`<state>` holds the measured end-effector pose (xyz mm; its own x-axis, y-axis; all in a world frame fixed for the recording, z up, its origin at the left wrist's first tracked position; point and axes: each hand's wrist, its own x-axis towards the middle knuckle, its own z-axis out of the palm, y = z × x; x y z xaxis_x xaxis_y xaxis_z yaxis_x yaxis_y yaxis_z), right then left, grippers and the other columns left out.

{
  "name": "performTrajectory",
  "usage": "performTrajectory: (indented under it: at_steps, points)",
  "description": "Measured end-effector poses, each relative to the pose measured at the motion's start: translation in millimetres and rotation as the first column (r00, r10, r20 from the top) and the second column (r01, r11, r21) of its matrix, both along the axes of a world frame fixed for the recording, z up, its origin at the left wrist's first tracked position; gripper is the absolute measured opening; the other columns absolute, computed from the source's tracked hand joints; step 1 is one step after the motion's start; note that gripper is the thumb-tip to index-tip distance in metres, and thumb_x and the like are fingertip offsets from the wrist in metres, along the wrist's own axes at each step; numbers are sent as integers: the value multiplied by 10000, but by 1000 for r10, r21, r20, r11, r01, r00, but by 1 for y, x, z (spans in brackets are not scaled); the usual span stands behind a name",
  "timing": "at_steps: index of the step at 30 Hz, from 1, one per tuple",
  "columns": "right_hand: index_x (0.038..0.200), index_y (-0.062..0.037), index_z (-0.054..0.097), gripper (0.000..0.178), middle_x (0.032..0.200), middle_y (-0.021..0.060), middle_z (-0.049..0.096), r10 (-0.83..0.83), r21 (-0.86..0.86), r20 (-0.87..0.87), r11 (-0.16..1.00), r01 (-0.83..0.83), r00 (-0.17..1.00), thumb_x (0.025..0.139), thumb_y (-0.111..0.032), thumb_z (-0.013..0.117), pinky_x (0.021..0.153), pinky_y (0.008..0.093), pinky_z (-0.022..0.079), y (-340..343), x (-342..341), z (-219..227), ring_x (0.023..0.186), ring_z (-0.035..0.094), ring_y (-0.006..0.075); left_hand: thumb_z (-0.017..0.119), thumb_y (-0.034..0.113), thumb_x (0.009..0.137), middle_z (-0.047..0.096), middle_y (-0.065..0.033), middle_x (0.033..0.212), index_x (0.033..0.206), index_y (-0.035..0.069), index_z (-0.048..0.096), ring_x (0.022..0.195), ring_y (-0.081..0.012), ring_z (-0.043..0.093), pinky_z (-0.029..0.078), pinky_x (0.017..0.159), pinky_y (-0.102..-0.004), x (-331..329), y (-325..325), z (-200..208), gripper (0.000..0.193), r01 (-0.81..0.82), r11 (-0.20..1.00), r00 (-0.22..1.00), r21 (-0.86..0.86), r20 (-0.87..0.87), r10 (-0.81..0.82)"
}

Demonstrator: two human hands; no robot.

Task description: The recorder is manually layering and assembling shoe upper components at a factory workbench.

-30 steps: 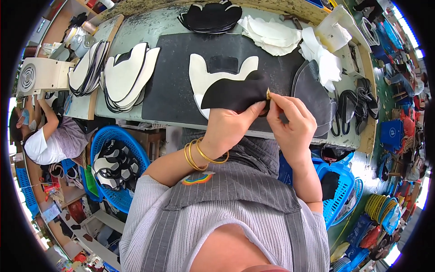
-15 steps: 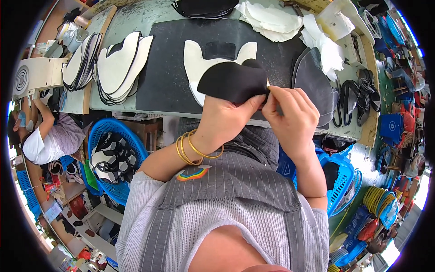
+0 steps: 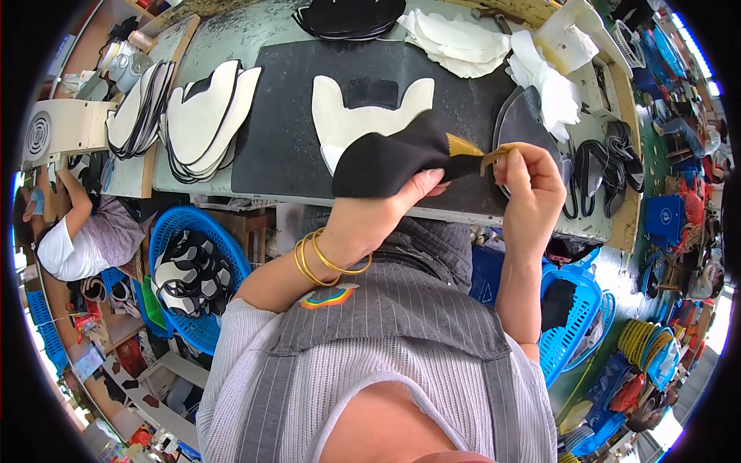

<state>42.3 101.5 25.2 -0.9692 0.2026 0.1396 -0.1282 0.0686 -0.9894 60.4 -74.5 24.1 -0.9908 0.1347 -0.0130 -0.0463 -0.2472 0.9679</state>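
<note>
A curved black shoe-upper piece is gripped in my left hand, thumb on top and its fingers mostly hidden underneath. Along the piece's right end runs a yellow-brown tape strip, partly lifted off it. My right hand pinches the strip's free end between thumb and fingers, to the right of the piece. Beneath the black piece, a white U-shaped shoe part with a black patch lies on the dark mat.
Stacked white-and-black shoe parts lie left of the mat. Black pieces sit at the back, white sheets at the back right, dark pieces on the right. Blue baskets flank me. A co-worker is at far left.
My right hand has moved right, away from the black piece, drawing the yellow-brown strip partly off it. My left hand and the piece have shifted slightly down and left.
</note>
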Motion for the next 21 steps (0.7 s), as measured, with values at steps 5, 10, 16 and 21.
performTrajectory:
  at_steps: [5, 10, 16, 21]
  points:
    - [1037, 50, 608, 175, 816, 51, 620, 154, -70, -1, 986, -154, 988, 891, -36, 565, 674, 201, 461, -10, 1, 8, 712, 564, 85, 556, 26, 894, 642, -92, 983, 1100, -52, 580, 846, -169, 643, 539, 777, -282, -2, 1, 4, 222, -5, 977, 995, 213, 94, -15]
    - [1035, 48, 598, 230, 881, 71, 601, 282, -234, -66, 928, -290, 957, 807, 40, 625, 744, 237, 460, -18, 5, 18, 828, 557, 111, 545, 14, 895, 613, -84, 1068, 1143, -27, 567, 932, -163, 611, 538, 820, -301, -1, 3, 2, 252, -31, 942, 995, 335, 101, -4]
    - [896, -21, 651, 160, 839, 80, 621, 214, 455, -297, 888, -59, 931, 756, 57, 660, 636, 258, 491, -24, 3, 14, 746, 617, 153, 548, 18, 896, 614, -85, 1038, 1110, -21, 580, 924, -163, 612, 545, 818, -314, -1, 3, 3, 220, -45, 897, 980, 439, 194, -46]
    - [941, -41, 659, 168, 864, 86, 628, 286, 632, -380, 775, 22, 880, 776, -17, 685, 681, 301, 507, -19, 4, 14, 759, 622, 193, 566, 61, 900, 605, -91, 1054, 1112, -15, 573, 947, -181, 611, 552, 799, -319, -4, 2, 1, 225, 5, 930, 972, 367, 216, -90]
